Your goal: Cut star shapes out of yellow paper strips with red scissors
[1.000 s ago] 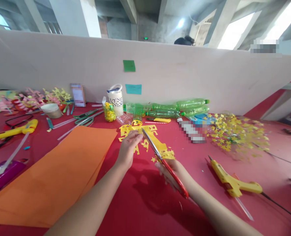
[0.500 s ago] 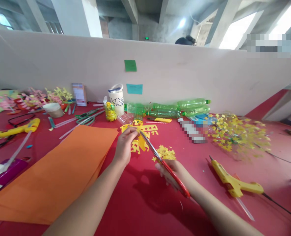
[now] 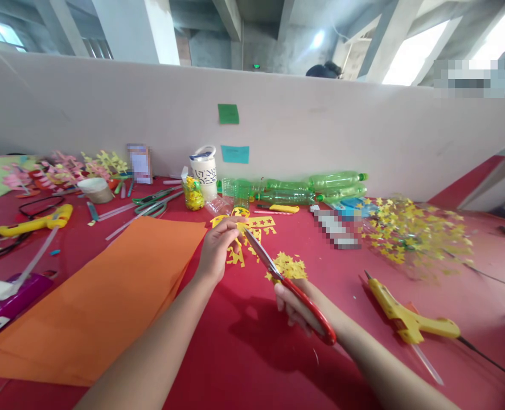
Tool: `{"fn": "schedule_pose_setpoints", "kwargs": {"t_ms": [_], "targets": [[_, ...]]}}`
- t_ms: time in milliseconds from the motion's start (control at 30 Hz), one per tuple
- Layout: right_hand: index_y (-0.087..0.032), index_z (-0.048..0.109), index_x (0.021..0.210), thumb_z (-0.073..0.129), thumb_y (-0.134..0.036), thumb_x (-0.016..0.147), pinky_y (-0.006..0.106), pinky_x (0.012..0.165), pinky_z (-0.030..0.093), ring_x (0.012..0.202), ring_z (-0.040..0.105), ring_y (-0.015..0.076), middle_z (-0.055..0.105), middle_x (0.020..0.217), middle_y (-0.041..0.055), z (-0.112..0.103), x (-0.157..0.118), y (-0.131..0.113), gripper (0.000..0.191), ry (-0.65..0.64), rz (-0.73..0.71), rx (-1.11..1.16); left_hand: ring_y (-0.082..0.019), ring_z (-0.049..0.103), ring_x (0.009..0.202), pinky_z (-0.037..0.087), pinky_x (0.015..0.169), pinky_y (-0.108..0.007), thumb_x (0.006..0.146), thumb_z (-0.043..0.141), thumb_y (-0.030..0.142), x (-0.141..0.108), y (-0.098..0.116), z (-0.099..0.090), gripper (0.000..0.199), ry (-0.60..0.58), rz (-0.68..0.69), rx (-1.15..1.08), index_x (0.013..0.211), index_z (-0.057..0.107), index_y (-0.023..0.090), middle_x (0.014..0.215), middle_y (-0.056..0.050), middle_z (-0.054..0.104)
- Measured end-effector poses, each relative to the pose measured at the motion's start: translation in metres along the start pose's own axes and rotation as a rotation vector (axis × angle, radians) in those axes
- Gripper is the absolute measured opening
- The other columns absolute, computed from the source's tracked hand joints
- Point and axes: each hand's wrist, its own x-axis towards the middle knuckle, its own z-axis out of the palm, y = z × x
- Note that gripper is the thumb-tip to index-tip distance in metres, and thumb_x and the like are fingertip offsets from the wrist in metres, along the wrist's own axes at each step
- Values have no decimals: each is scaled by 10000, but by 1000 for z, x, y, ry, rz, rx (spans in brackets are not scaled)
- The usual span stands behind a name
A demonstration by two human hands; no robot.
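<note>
My left hand (image 3: 216, 250) pinches a piece of yellow paper (image 3: 246, 233) with star-shaped holes, held just above the red table (image 3: 243, 353). My right hand (image 3: 297, 307) grips red-handled scissors (image 3: 286, 285); their blades point up and left into the yellow paper beside my left fingers. A small heap of yellow cut-out stars (image 3: 290, 266) lies on the table right by the scissors' pivot.
Orange paper sheets (image 3: 102, 296) lie at left. A yellow glue gun (image 3: 406, 316) lies at right, another glue gun (image 3: 34, 221) at far left. Green plastic bottles (image 3: 312, 188), a white cup (image 3: 204, 171), green scissors (image 3: 152, 204) and a scatter of yellow stars (image 3: 414, 230) sit toward the back wall.
My left hand has pulled the yellow paper up and toward the back. The long strip beside the blades is gone, and the scissors have shifted slightly.
</note>
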Motion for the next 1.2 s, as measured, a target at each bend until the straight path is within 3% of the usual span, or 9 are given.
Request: {"fn": "schedule_pose_setpoints", "kwargs": {"t_ms": [167,367,633,1200], "targets": [[-170,520,663,441,-671,843,187,395,378,312,422,66,436,379,-66,-1,0,0,539,2,-4,-18,-87,500,567,367,471,-216,740,578,245,0,-1,-1,128,-33,2,-13,641,593,165,905,-45,668],[-169,508,647,436,-676,841,169,360,333,315,431,69,412,366,-66,-1,0,-4,547,1,9,-34,-101,482,553,365,478,-214,742,582,219,2,-8,-5,74,-24,1,-27,712,639,183,629,10,557],[-170,501,645,443,-681,830,155,285,268,277,397,61,431,391,-58,-4,1,-4,547,-4,100,-13,-99,484,534,385,492,-221,725,600,233,5,-8,-7,68,-42,-19,-16,691,635,185,616,16,544],[-179,479,624,459,-648,833,151,271,286,284,401,68,391,384,-66,-4,-1,-7,513,17,83,-58,-101,480,527,379,487,-225,716,600,232,6,-10,-10,64,-48,-14,-6,691,639,187,607,15,540]]}}
